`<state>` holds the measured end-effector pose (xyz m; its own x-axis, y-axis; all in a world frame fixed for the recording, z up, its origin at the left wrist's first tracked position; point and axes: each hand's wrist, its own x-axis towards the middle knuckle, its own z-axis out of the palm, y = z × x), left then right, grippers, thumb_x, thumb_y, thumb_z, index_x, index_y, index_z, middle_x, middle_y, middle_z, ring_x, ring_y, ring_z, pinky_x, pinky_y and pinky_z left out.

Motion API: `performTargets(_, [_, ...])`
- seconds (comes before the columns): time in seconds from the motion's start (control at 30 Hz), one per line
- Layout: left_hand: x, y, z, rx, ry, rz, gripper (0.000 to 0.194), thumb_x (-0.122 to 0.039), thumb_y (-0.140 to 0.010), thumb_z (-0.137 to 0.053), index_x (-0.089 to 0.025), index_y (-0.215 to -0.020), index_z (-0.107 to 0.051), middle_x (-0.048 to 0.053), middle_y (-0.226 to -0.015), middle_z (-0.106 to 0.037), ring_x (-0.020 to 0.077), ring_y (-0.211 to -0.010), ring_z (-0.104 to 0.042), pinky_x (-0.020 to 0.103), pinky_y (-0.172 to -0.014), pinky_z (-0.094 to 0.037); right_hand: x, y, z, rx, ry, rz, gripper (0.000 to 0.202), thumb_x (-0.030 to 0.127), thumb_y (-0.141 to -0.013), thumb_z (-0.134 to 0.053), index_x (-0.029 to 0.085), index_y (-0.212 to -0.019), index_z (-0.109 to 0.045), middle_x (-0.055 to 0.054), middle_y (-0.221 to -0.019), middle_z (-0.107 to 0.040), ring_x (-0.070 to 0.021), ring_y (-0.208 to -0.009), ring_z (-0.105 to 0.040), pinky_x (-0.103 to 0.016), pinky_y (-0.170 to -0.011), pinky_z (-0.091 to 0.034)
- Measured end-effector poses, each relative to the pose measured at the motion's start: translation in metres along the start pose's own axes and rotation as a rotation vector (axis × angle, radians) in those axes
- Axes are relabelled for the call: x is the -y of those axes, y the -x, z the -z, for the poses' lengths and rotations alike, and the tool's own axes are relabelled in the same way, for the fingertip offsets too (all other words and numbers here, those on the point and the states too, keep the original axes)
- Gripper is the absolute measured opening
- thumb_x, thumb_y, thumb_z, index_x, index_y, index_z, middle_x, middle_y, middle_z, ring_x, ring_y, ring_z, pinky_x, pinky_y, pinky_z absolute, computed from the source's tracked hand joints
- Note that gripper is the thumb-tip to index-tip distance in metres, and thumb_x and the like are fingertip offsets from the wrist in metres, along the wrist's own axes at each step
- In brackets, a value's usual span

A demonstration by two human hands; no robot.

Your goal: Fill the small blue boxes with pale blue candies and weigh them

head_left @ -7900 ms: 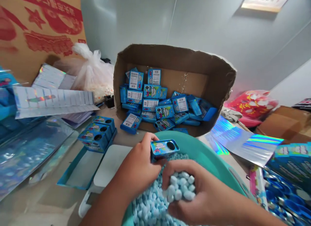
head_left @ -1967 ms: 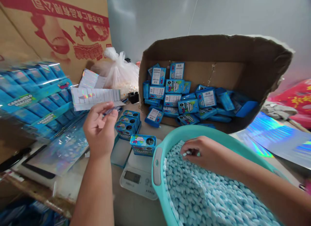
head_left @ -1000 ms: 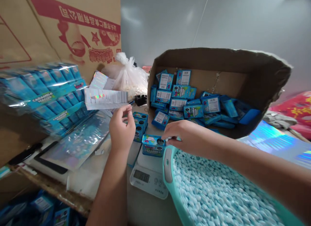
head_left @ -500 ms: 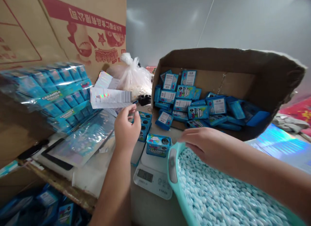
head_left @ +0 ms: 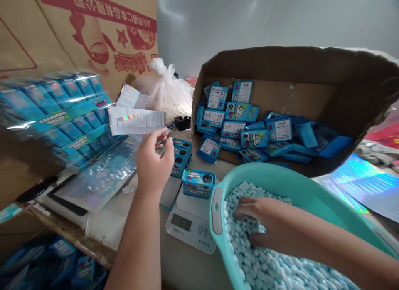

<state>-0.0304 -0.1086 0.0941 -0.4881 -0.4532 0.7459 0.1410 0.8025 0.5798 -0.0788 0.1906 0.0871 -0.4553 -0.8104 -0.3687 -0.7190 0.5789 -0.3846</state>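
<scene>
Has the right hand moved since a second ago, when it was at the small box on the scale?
Yes. The right hand has drawn back from the blue box on the scale and now lies among the candies inside the teal basin.

A torn brown cardboard box [head_left: 336, 73] lies tipped on its side, spilling small blue candy boxes [head_left: 249, 127]. Behind the bench, a knotted clear plastic bag [head_left: 170, 90] sits beside a large printed carton [head_left: 77, 28]. Shrink-wrapped blue display packs [head_left: 52, 111] lean at the left, and holographic sheets [head_left: 364, 184] lie at the right.
</scene>
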Motion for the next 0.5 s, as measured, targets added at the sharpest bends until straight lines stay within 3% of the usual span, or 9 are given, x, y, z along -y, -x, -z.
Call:
performTargets(0.1, [-0.002, 0.000, 0.001, 0.023, -0.006, -0.007, 0.022, -0.023, -0.093, -0.060, -0.018, -0.113, -0.067, 0.006, -0.107, -0.073, 0.0167, -0.097, -0.069, 0.029, -0.084, -0.057, -0.001, 0.000, 0.003, 0.035, 0.014, -0.026, 0.013, 0.027, -0.078, -0.065, 0.031, -0.090, -0.068, -0.001, -0.100, -0.071, -0.0284, -0.091, -0.066, -0.041, -0.079, -0.051])
performTargets(0.2, [-0.007, 0.000, 0.000, 0.067, -0.006, -0.014, 0.022, -0.025, -0.093, -0.060, -0.018, -0.113, -0.068, 0.006, -0.107, -0.073, 0.0175, -0.096, -0.069, 0.030, -0.085, -0.056, -0.006, 0.002, 0.003, 0.036, 0.036, -0.024, 0.007, 0.028, -0.082, -0.061, 0.031, -0.083, -0.067, 0.000, -0.091, -0.072, -0.0264, -0.085, -0.066, -0.038, -0.072, -0.047])
performTargets(0.3, [-0.014, 0.002, 0.000, 0.206, 0.039, 0.057, 0.022, -0.031, -0.094, -0.060, -0.021, -0.111, -0.069, 0.004, -0.105, -0.074, 0.0185, -0.094, -0.070, 0.032, -0.086, -0.056, -0.014, 0.003, 0.007, 0.019, 0.021, -0.027, 0.006, 0.030, -0.084, -0.062, 0.031, -0.082, -0.067, 0.001, -0.089, -0.072, -0.0248, -0.082, -0.066, -0.036, -0.070, -0.045])
performTargets(0.37, [-0.020, 0.003, 0.005, 0.430, 0.118, 0.152, 0.027, -0.039, -0.091, -0.065, -0.024, -0.114, -0.069, 0.004, -0.108, -0.074, 0.0199, -0.096, -0.070, 0.032, -0.086, -0.057, -0.019, 0.003, 0.011, -0.010, -0.022, -0.011, 0.007, 0.031, -0.086, -0.062, 0.031, -0.085, -0.068, 0.001, -0.090, -0.072, -0.0234, -0.083, -0.065, -0.034, -0.071, -0.045])
performTargets(0.5, [-0.028, 0.004, 0.018, 1.101, 0.077, 0.300, 0.067, -0.048, -0.072, -0.082, -0.033, -0.133, -0.060, 0.002, -0.130, -0.068, 0.0280, -0.113, -0.067, 0.037, -0.093, -0.056, -0.027, 0.001, 0.018, -0.110, -0.098, 0.000, 0.010, 0.031, -0.087, -0.063, 0.029, -0.093, -0.070, 0.000, -0.097, -0.072, -0.0223, -0.087, -0.065, -0.033, -0.074, -0.044])
